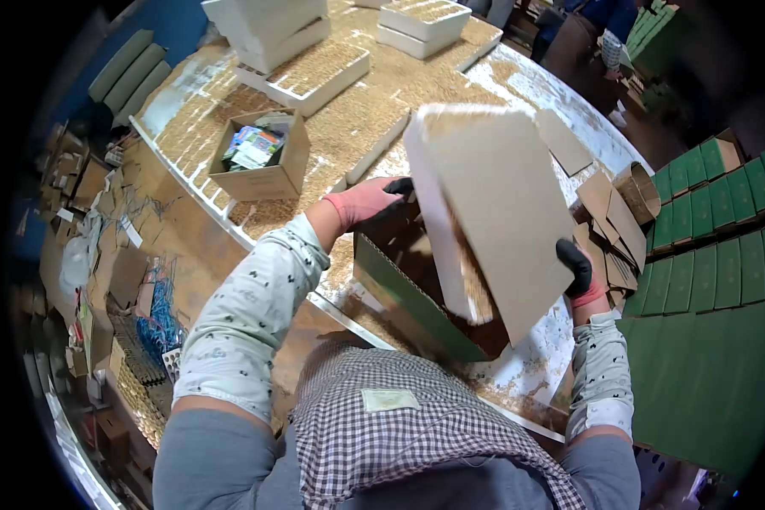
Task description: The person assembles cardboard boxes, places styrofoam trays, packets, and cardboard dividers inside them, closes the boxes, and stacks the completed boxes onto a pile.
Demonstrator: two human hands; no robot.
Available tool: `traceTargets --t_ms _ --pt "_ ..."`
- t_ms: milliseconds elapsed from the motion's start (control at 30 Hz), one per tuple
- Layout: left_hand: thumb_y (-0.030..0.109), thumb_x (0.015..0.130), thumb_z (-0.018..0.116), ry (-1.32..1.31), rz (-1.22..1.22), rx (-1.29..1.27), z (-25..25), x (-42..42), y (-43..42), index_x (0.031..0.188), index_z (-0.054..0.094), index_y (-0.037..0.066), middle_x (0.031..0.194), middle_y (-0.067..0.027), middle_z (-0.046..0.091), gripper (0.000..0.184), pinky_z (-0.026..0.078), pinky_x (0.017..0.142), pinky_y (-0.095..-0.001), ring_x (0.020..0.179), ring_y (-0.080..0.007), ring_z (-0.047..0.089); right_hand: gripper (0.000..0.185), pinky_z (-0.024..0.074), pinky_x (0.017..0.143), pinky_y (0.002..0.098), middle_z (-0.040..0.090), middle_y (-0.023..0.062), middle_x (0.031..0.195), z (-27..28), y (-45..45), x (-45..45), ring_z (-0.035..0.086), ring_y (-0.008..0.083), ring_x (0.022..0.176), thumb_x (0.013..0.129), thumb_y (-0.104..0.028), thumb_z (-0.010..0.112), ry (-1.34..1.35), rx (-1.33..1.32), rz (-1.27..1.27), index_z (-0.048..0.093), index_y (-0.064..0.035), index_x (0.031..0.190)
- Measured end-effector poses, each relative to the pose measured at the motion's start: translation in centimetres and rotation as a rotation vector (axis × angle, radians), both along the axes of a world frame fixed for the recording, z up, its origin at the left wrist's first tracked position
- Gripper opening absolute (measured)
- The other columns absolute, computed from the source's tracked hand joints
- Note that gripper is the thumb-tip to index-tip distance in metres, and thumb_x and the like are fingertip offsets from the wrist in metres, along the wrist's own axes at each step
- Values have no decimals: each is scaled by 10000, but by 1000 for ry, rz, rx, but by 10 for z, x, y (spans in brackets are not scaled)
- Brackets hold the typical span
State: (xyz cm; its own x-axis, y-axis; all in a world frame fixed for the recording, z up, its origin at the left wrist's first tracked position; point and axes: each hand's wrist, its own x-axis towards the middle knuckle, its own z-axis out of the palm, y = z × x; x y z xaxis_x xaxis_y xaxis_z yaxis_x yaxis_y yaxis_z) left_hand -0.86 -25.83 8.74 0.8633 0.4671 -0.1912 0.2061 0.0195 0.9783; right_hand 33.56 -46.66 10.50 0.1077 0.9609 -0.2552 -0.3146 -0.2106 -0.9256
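Note:
A green cardboard box (425,308) stands open in front of me at the table's near edge. My left hand (372,202), in a pink glove with black fingers, is closed at the box's far left rim. Tilted over the opening is a white foam tray (440,229), with tan grain-like material showing at its edges. A flat brown cardboard sheet (506,204) lies against the tray's face. My right hand (580,270), gloved the same way, grips the sheet's right edge; its fingertips are partly hidden. The tray's lower end reaches into the box.
Tan material covers the table (204,140). A small carton (268,180) of printed packets stands left. White trays (319,81) sit at the back. Green boxes (710,272) are stacked right, beside cardboard pieces (608,212) and a tape roll (637,189). Another person (582,38) is at the back right.

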Motion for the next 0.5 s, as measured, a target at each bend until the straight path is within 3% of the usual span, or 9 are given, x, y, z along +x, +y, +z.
traceTargets --t_ms 100,133,167,233,267,333,400,433,500 --pt "253 894 547 79 237 -220 10 -27 -9 1228 544 75 1140 -58 603 378 428 905 -278 1058 -139 538 523 460 860 279 570 56 1178 5 -16 18 567 148 1021 796 -98 611 -187 -86 137 461 11 1285" --pt "306 904 518 -34 198 200 9 -30 -17 1224 558 76 1185 -75 599 396 413 938 -280 1082 -159 545 546 460 843 265 585 44 1148 29 -15 -2 573 132 986 774 -69 615 -253 -68 229 455 13 1290" --pt "354 901 501 4 234 242 26 -33 -33 1223 566 83 1200 -73 598 426 407 950 -291 1068 -170 553 575 458 835 255 596 42 1119 32 -7 -3 574 122 960 773 -78 629 -238 -124 342 434 15 1306" --pt "402 867 531 -15 274 147 5 -32 -37 1225 561 77 1178 -88 608 484 408 944 -302 1074 -205 557 636 470 793 243 608 42 1079 32 15 -12 581 113 907 774 -107 654 -329 -231 557 389 14 1339" --pt "365 872 534 55 327 309 -1 -31 -47 1238 552 98 1166 -121 608 454 410 937 -300 1075 -219 558 666 483 758 242 609 44 1067 32 25 -21 587 113 880 775 -127 666 -436 -276 654 367 10 1354" --pt "328 873 536 4 366 200 -40 -34 -52 1274 525 133 1180 -153 593 446 419 921 -298 1083 -238 556 704 507 616 262 625 63 999 21 40 -41 598 112 767 744 -158 713 -616 -398 767 390 -84 1365" --pt "243 882 526 -153 497 300 -33 -49 -62 1292 499 109 1184 -132 590 432 393 971 -305 1101 -245 542 686 507 648 274 637 57 954 26 42 -77 599 118 788 726 -176 727 -624 -421 711 434 -118 1344" --pt "253 882 536 124 612 459 17 -66 -62 1278 510 113 1139 -126 603 421 420 951 -319 1048 -228 569 663 504 706 310 651 71 924 -2 43 -73 618 162 832 708 -209 748 -915 -226 678 477 -109 1306" --pt "283 860 583 150 865 860 35 -102 -16 1184 567 97 1065 -118 622 374 488 845 -357 961 -230 606 640 478 802 353 637 106 995 -18 34 -84 607 261 927 622 -255 796 -1307 65 529 559 -109 1198"
